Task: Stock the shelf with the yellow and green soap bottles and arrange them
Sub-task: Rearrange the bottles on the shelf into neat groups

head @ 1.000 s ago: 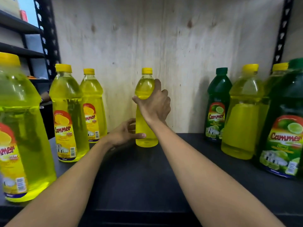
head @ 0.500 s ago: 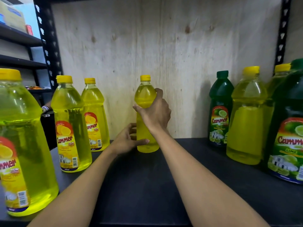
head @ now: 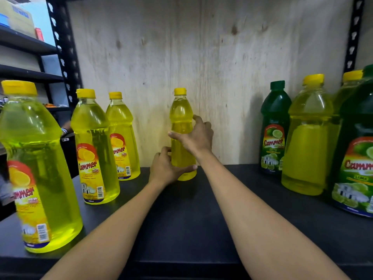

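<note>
Yellow soap fills the centre bottle [head: 181, 126], which stands upright at the back edge of the black shelf [head: 181, 219], close to the plywood back panel [head: 201, 57], with no label showing on the side facing the camera. Both hands are on this bottle. The right hand [head: 196, 137] is at mid-body, thumb across the front and fingers around the right side; the grasp looks loose, and how firmly it holds cannot be told. The left hand [head: 165, 168] grips the lower body, thumb lying across the front near the base and fingers curled at the left side. Toward the left edge of the shelf stand three yellow bottles with lemon labels: a near bottle [head: 38, 168] by the front left corner, a middle bottle [head: 93, 146] behind it, and a rear bottle [head: 122, 136] just beside that one toward the back. All three are upright and apart from the centre bottle. Toward the right edge stands a green bottle [head: 274, 126] with a lime label near the back, a plain yellow bottle [head: 306, 136] just beside it, and a large green bottle [head: 359, 148] nearest the camera, partly cut off by the frame. Another yellow-capped bottle [head: 352, 77] shows behind that one, mostly hidden. Black perforated uprights [head: 64, 51] frame the back panel.
</note>
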`<state>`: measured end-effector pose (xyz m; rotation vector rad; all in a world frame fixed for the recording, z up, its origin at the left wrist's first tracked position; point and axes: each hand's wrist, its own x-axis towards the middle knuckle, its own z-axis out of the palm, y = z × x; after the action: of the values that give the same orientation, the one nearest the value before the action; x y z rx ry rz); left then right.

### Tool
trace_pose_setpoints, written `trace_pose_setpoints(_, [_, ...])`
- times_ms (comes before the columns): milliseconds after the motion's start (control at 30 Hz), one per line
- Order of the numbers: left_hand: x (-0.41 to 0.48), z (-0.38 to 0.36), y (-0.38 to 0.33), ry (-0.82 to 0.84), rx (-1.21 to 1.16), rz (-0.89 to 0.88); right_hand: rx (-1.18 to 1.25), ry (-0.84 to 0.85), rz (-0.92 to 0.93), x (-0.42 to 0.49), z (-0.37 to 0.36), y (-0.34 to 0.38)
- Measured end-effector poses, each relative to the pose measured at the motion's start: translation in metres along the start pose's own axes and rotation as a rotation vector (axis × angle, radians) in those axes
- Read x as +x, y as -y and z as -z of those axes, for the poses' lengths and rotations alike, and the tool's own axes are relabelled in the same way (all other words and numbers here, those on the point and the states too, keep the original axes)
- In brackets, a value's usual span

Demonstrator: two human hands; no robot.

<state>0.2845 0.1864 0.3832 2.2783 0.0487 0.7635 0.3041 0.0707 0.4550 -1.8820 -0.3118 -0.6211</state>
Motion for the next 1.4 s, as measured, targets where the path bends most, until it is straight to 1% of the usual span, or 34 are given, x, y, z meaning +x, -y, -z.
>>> trace_pose_setpoints(67, [0.003,0.007,0.003,0.120,-0.107,0.043,-0.017,-0.006,-0.016,0.000,0.002,-0.001])
trace_pose_setpoints(167, [0.008,0.020,0.014,0.357,-0.344,0.164,-0.010,0.010,0.012,0.003,0.005,-0.003])
trace_pose_setpoints(233, [0.010,0.022,0.017,0.439,-0.505,0.217,0.035,0.024,0.007,0.006,0.010,-0.005])
trace_pose_setpoints(300, [0.011,0.022,0.019,0.454,-0.605,0.232,0.104,0.064,-0.009,0.009,0.015,-0.010])
trace_pose_setpoints(433, [0.014,0.019,0.022,0.444,-0.702,0.238,0.214,0.173,-0.030,0.014,0.023,-0.018])
trace_pose_setpoints(500, [0.016,0.017,0.025,0.469,-0.732,0.230,0.231,0.205,-0.040,0.015,0.024,-0.020])
trace_pose_setpoints(533, [0.017,0.016,0.027,0.488,-0.739,0.218,0.201,0.208,-0.031,0.014,0.023,-0.020])
trace_pose_setpoints(600, [0.017,0.014,0.029,0.510,-0.731,0.196,0.078,0.197,0.014,0.010,0.021,-0.021])
trace_pose_setpoints(667, [0.017,0.014,0.030,0.504,-0.679,0.169,0.052,0.197,0.050,0.007,0.019,-0.023])
trace_pose_setpoints(833, [0.012,0.006,0.019,0.408,-0.446,0.095,0.106,0.270,-0.022,0.015,0.029,-0.029])
trace_pose_setpoints(933, [0.013,0.003,0.016,0.375,-0.427,0.125,0.180,0.318,-0.088,0.018,0.033,-0.032])
trace_pose_setpoints(1000, [0.014,0.003,0.019,0.397,-0.461,0.139,0.217,0.329,-0.101,0.017,0.032,-0.032])
trace_pose_setpoints(1067, [0.014,0.003,0.021,0.415,-0.498,0.147,0.195,0.309,-0.086,0.014,0.028,-0.034])
trace_pose_setpoints(1133, [0.014,0.002,0.023,0.391,-0.491,0.154,0.171,0.276,-0.083,0.011,0.026,-0.036])
trace_pose_setpoints(1233, [0.014,-0.002,0.020,0.312,-0.394,0.159,0.254,0.311,-0.112,0.012,0.028,-0.042])
trace_pose_setpoints(1400, [0.009,-0.006,0.010,0.254,-0.219,0.120,0.388,0.408,-0.166,0.012,0.030,-0.043])
